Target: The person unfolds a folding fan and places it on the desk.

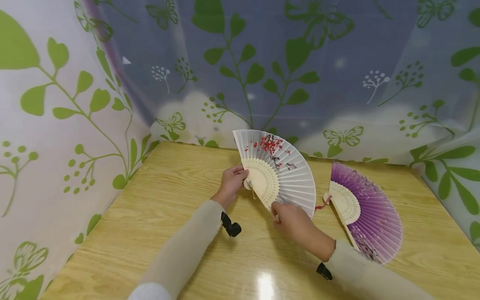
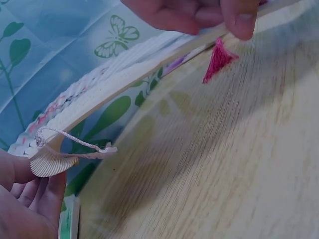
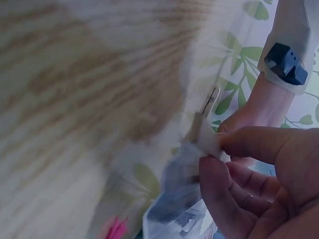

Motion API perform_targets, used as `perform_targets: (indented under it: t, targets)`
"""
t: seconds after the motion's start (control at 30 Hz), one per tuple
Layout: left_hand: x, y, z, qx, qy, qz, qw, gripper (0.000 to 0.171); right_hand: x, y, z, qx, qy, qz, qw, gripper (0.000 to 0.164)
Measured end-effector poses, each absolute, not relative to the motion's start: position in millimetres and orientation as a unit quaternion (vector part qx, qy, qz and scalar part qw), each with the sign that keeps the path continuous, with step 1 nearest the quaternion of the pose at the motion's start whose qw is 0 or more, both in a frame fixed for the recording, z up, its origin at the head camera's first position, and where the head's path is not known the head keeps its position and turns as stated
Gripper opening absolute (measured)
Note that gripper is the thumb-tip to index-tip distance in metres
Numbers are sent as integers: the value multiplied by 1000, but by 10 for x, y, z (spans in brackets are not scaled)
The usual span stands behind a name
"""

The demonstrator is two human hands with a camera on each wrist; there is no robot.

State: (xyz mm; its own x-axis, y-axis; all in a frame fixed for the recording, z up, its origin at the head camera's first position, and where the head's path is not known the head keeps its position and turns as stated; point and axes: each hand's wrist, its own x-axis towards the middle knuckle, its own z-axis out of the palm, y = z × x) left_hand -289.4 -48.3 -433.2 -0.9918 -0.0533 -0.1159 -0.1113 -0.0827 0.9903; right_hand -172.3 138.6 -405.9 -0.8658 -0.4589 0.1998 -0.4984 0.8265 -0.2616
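Observation:
A white folding fan (image 1: 298, 177) with red blossoms and pale pierced ribs is spread wide above the table in the head view. My left hand (image 1: 231, 184) pinches it near the pivot, where a thin cord loop (image 2: 75, 135) hangs in the left wrist view. With thumb and fingers, my right hand (image 1: 294, 223) grips the near outer rib. The right wrist view shows this right hand (image 3: 259, 184) closely, with the fan's fabric (image 3: 174, 199) beneath it. To the right, a purple folding fan (image 1: 378, 212) lies spread on the table, its pivot towards the white fan.
The wooden table (image 1: 157, 196) meets a leaf-patterned curtain (image 1: 262, 96) at the back and a similar one on the left (image 1: 67, 137). A red tassel (image 2: 219, 62) hangs off the purple fan. Black cameras (image 1: 230, 225) sit on both wrists.

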Motion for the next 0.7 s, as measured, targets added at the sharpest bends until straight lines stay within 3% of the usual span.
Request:
perform_targets:
  t: [0.7]
  targets:
    - [-3037,-313,-4497,-12,794,601,91,36,-1611,1299,-4172,208,-943,255,-45,30]
